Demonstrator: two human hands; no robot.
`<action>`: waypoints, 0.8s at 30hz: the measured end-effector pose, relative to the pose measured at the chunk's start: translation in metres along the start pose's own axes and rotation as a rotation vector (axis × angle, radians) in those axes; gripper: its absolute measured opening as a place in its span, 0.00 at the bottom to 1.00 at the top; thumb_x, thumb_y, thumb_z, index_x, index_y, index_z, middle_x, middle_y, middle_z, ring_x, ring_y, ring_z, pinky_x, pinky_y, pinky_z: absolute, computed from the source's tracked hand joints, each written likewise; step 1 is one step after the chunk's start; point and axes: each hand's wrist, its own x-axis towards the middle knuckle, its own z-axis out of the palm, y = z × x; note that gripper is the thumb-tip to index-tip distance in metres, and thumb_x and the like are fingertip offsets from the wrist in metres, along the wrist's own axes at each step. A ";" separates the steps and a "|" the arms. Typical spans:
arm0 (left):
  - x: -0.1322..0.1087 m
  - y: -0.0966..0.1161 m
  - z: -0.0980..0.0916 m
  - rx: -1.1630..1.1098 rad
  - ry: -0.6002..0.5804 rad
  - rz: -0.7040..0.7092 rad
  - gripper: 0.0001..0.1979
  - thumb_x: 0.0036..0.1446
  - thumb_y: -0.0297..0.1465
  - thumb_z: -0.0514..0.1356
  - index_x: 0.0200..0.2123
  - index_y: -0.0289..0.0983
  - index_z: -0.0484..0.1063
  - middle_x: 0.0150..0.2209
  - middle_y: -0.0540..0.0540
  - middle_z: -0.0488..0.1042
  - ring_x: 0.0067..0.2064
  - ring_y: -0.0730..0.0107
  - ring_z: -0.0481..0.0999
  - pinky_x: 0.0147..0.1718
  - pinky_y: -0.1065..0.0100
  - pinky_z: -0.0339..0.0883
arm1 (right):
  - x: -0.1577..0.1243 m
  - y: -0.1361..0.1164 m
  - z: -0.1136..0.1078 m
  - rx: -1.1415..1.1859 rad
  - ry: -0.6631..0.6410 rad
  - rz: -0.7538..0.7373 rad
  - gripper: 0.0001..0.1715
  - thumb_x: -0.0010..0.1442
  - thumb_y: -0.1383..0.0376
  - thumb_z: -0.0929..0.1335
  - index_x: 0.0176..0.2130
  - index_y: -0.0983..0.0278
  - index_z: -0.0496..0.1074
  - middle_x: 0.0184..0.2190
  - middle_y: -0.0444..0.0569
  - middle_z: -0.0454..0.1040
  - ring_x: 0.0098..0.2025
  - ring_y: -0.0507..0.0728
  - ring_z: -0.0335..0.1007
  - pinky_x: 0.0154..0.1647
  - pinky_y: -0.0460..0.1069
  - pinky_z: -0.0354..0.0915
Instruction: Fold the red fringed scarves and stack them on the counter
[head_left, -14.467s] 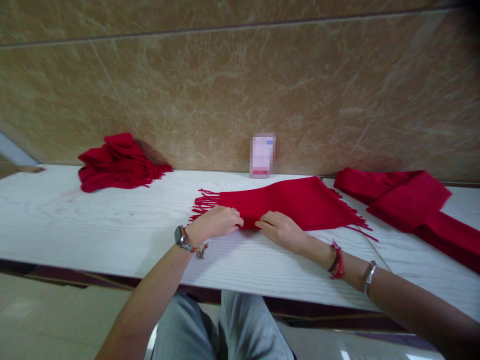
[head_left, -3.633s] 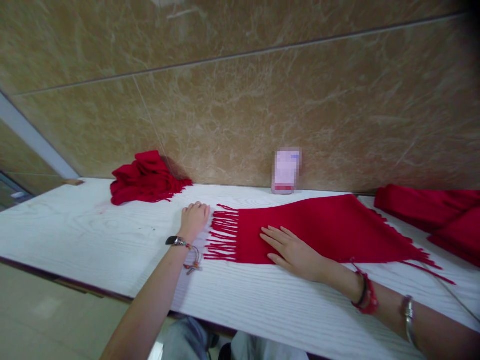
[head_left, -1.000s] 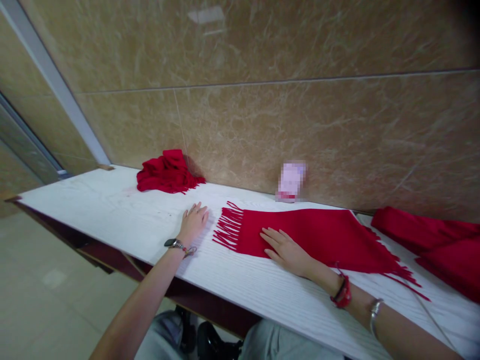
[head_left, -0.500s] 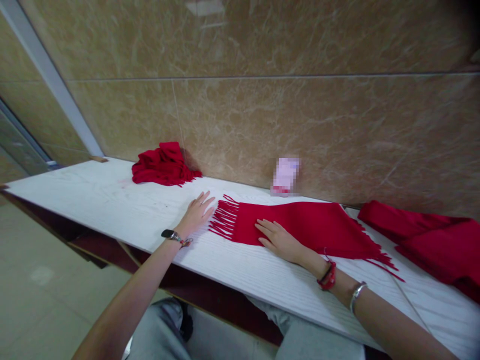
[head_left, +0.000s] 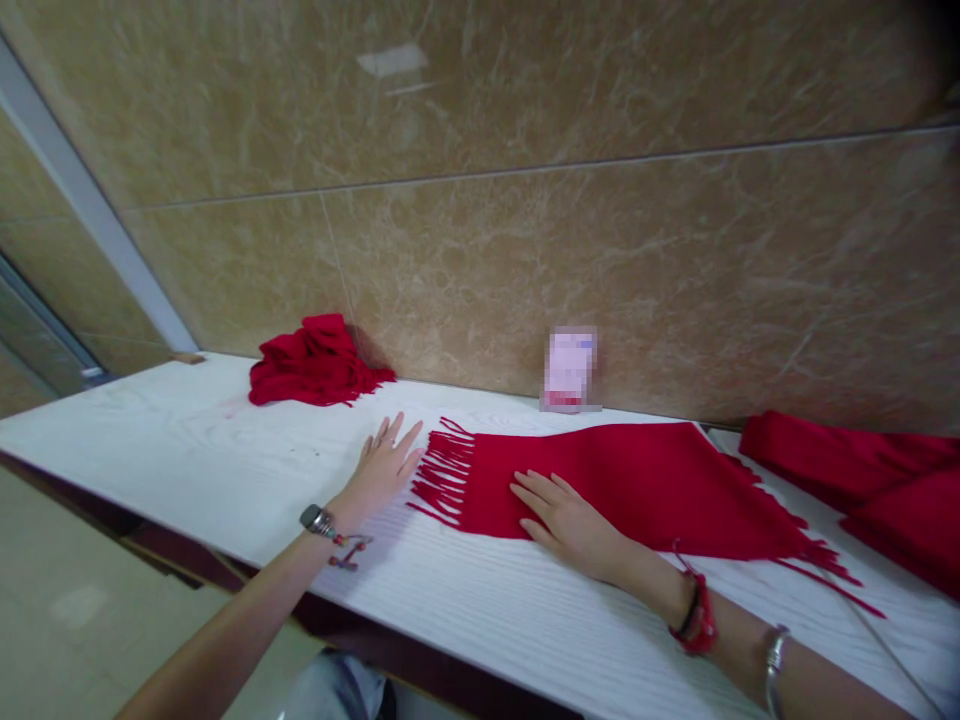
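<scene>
The red scarf [head_left: 637,490] lies spread out flat on the white counter [head_left: 480,605], and I place everything else by it. My two hands are apart, with the scarf's left fringe [head_left: 442,475] between them. My right hand [head_left: 570,520] is open, palm down, its fingers nearly straight and slightly parted; they rest on the scarf toward its fringed left end, and the heel of the hand crosses the scarf's near edge. It lies flat on the cloth — nothing is pinched in it.

My left hand [head_left: 384,470] is open too, fingers fanned wide, just beyond the scarf's left fringe. It grips nothing; I cannot tell whether its fingertips touch the strands, or whether the palm presses on the counter.

Past my left hand, well to the left of the scarf and farther back, a crumpled red cloth [head_left: 311,362] sits in a heap by the wall [head_left: 480,270]. Behind the scarf's middle, a pinkish upright object [head_left: 570,370] leans there — its face is blurred out. Just beyond the scarf's right end lies a folded red cloth [head_left: 862,480].
</scene>
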 end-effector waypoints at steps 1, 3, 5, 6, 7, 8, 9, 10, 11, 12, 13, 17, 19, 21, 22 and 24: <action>0.009 0.006 -0.002 -0.030 -0.015 0.090 0.24 0.64 0.38 0.42 0.62 0.41 0.50 0.65 0.39 0.42 0.65 0.52 0.40 0.57 0.51 0.47 | 0.000 0.000 0.000 -0.001 -0.004 0.005 0.27 0.62 0.60 0.57 0.58 0.66 0.59 0.60 0.55 0.57 0.62 0.61 0.49 0.60 0.61 0.49; 0.028 0.022 -0.001 -0.075 -0.043 0.246 0.24 0.64 0.38 0.43 0.62 0.40 0.50 0.65 0.40 0.40 0.65 0.56 0.38 0.58 0.55 0.46 | 0.000 -0.001 -0.001 0.001 -0.013 0.012 0.28 0.63 0.60 0.57 0.59 0.68 0.59 0.60 0.55 0.56 0.62 0.61 0.49 0.61 0.61 0.49; 0.044 0.037 0.007 -0.102 -0.069 0.354 0.24 0.64 0.38 0.44 0.62 0.39 0.51 0.65 0.40 0.40 0.65 0.58 0.38 0.59 0.57 0.45 | 0.000 -0.002 -0.003 0.007 -0.022 0.019 0.28 0.63 0.59 0.56 0.59 0.68 0.58 0.61 0.54 0.55 0.62 0.61 0.48 0.61 0.61 0.48; 0.050 0.042 0.013 -0.110 -0.087 0.394 0.24 0.64 0.38 0.44 0.61 0.38 0.51 0.65 0.40 0.41 0.65 0.59 0.39 0.59 0.57 0.45 | 0.000 -0.003 -0.004 0.010 -0.029 0.023 0.28 0.63 0.59 0.56 0.59 0.67 0.58 0.61 0.54 0.54 0.63 0.61 0.47 0.61 0.61 0.48; 0.054 0.046 0.019 -0.115 -0.112 0.424 0.23 0.64 0.37 0.43 0.61 0.39 0.52 0.65 0.40 0.44 0.65 0.60 0.41 0.59 0.57 0.46 | 0.001 -0.003 -0.005 0.015 -0.037 0.025 0.28 0.63 0.59 0.56 0.60 0.67 0.57 0.61 0.54 0.54 0.63 0.62 0.47 0.61 0.61 0.48; 0.057 0.047 0.024 -0.116 -0.142 0.442 0.23 0.64 0.37 0.43 0.61 0.39 0.53 0.64 0.41 0.46 0.64 0.60 0.44 0.58 0.57 0.46 | 0.001 -0.003 -0.006 0.018 -0.046 0.027 0.28 0.64 0.58 0.56 0.60 0.67 0.56 0.61 0.53 0.54 0.63 0.61 0.47 0.61 0.61 0.47; 0.059 0.046 0.029 -0.110 -0.172 0.447 0.23 0.64 0.38 0.43 0.60 0.40 0.54 0.64 0.42 0.48 0.64 0.61 0.47 0.58 0.56 0.47 | 0.001 -0.003 -0.007 0.022 -0.055 0.028 0.29 0.64 0.58 0.55 0.60 0.66 0.56 0.61 0.53 0.53 0.63 0.61 0.46 0.61 0.61 0.47; 0.060 0.043 0.033 -0.099 -0.200 0.436 0.22 0.64 0.38 0.43 0.60 0.41 0.54 0.63 0.43 0.50 0.63 0.60 0.48 0.58 0.54 0.47 | 0.001 -0.003 -0.007 0.027 -0.064 0.030 0.29 0.64 0.58 0.55 0.60 0.66 0.55 0.61 0.53 0.53 0.63 0.61 0.46 0.61 0.61 0.47; 0.060 0.038 0.034 -0.085 -0.225 0.408 0.23 0.64 0.39 0.42 0.60 0.43 0.54 0.63 0.44 0.50 0.63 0.59 0.49 0.57 0.52 0.47 | 0.001 -0.003 -0.008 0.031 -0.070 0.033 0.29 0.64 0.57 0.55 0.61 0.65 0.55 0.61 0.52 0.53 0.63 0.61 0.46 0.62 0.61 0.47; 0.060 0.032 0.035 -0.069 -0.249 0.360 0.23 0.64 0.40 0.42 0.61 0.44 0.53 0.64 0.45 0.49 0.63 0.57 0.48 0.57 0.49 0.47 | 0.001 -0.003 -0.008 0.033 -0.075 0.036 0.29 0.64 0.57 0.55 0.61 0.65 0.55 0.61 0.52 0.53 0.63 0.61 0.46 0.62 0.61 0.47; 0.060 0.026 0.033 -0.052 -0.270 0.289 0.23 0.64 0.41 0.42 0.61 0.46 0.52 0.64 0.45 0.47 0.64 0.54 0.47 0.56 0.46 0.46 | 0.001 -0.002 -0.008 0.036 -0.079 0.037 0.29 0.64 0.57 0.55 0.61 0.64 0.55 0.61 0.52 0.53 0.63 0.61 0.46 0.62 0.61 0.46; 0.057 0.008 0.021 0.045 -0.236 -0.098 0.26 0.63 0.43 0.43 0.62 0.42 0.51 0.64 0.38 0.46 0.63 0.42 0.42 0.54 0.37 0.40 | -0.001 -0.001 -0.006 0.047 -0.082 0.043 0.28 0.64 0.57 0.56 0.61 0.64 0.55 0.62 0.52 0.53 0.63 0.61 0.45 0.62 0.61 0.46; 0.056 0.011 0.016 0.065 -0.133 -0.130 0.26 0.63 0.41 0.43 0.62 0.39 0.51 0.64 0.35 0.44 0.64 0.43 0.40 0.55 0.39 0.40 | -0.002 -0.001 -0.006 0.059 -0.077 0.046 0.28 0.64 0.58 0.57 0.61 0.64 0.55 0.62 0.52 0.52 0.63 0.61 0.45 0.62 0.62 0.46; 0.054 0.022 0.013 0.017 -0.064 0.020 0.25 0.64 0.38 0.42 0.62 0.38 0.49 0.65 0.38 0.41 0.64 0.50 0.39 0.57 0.46 0.43 | -0.002 -0.001 -0.006 0.066 -0.080 0.044 0.28 0.64 0.57 0.57 0.61 0.63 0.54 0.62 0.52 0.52 0.64 0.61 0.44 0.62 0.62 0.45; 0.052 0.028 0.013 -0.019 -0.072 0.130 0.25 0.64 0.38 0.41 0.63 0.39 0.48 0.65 0.40 0.40 0.65 0.54 0.39 0.58 0.51 0.45 | -0.002 -0.001 -0.007 0.065 -0.086 0.043 0.28 0.64 0.57 0.57 0.61 0.63 0.54 0.62 0.52 0.51 0.64 0.61 0.43 0.62 0.63 0.45; 0.049 0.040 0.014 -0.056 -0.153 0.313 0.24 0.64 0.37 0.41 0.62 0.41 0.49 0.65 0.44 0.43 0.65 0.60 0.42 0.58 0.56 0.47 | -0.002 -0.002 -0.008 0.058 -0.098 0.049 0.28 0.64 0.57 0.57 0.61 0.62 0.54 0.62 0.52 0.51 0.64 0.61 0.42 0.62 0.63 0.45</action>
